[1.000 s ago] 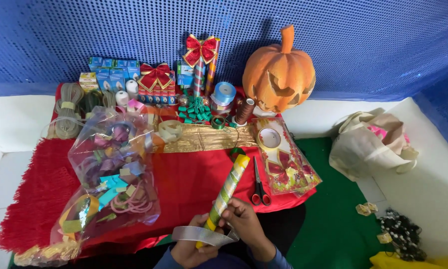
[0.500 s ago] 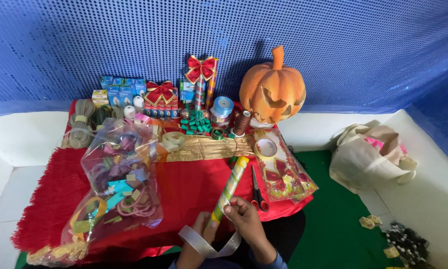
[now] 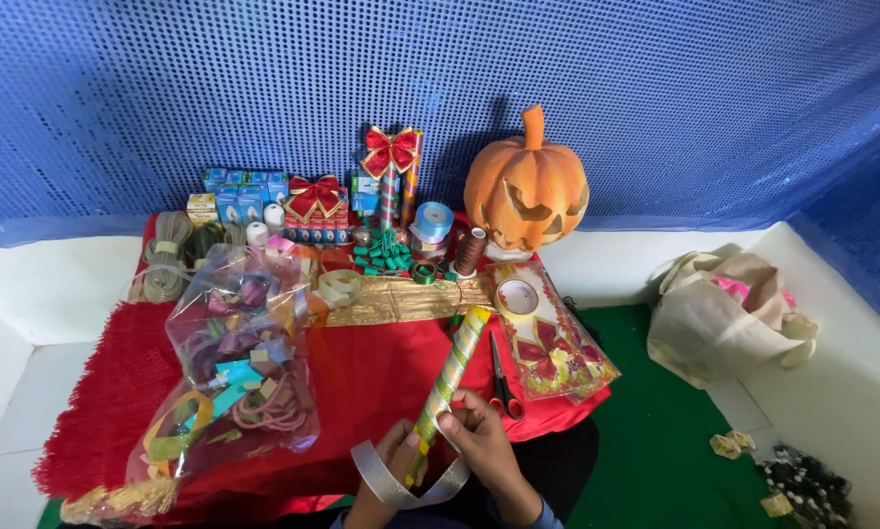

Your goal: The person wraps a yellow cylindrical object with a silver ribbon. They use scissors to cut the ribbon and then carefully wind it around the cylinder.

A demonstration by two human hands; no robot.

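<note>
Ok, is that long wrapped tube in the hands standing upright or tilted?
Tilted. The striped tube leans up and to the right, its low end held between the left hand and right hand, top end over the red cloth.

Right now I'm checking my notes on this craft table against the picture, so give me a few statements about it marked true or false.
1. Both hands, the left hand and the right hand, hold the wrapped tube. True.
2. The silver ribbon loops below the tube's near end. True.
3. The scissors are in the right hand. False: they lie on the red cloth, beside the tube.
4. The pumpkin stands at the near edge of the cloth. False: it stands at the far side, by the blue wall.
5. The clear bag of ribbons lies left of the tube. True.
</note>
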